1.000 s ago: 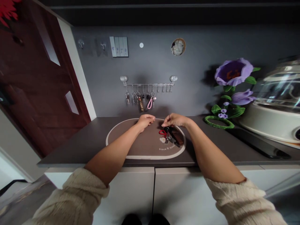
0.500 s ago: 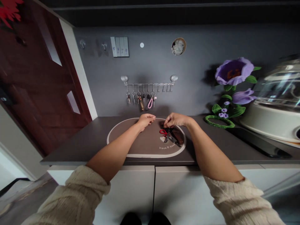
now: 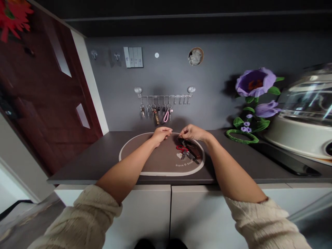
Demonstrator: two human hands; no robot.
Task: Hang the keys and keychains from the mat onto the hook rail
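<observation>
My right hand pinches a key ring at the upper right of the brown mat. A black key fob hangs or lies just below those fingertips. Close under it is a pile of keys with a red loop and a dark brown strap-like piece. My left hand is held over the mat's back middle, its fingers curled together and pointing right. Whatever it may hold is hidden.
Several key sets hang from a clear hook rail on the grey wall. To the right stand purple knitted flowers, a black phone-like slab and a white appliance with a clear lid. A dark shelf overhangs.
My right hand has shifted slightly left, and the ring and black fob now show more clearly below its fingers. My left hand stays nearly still. The view has tilted up a little.
</observation>
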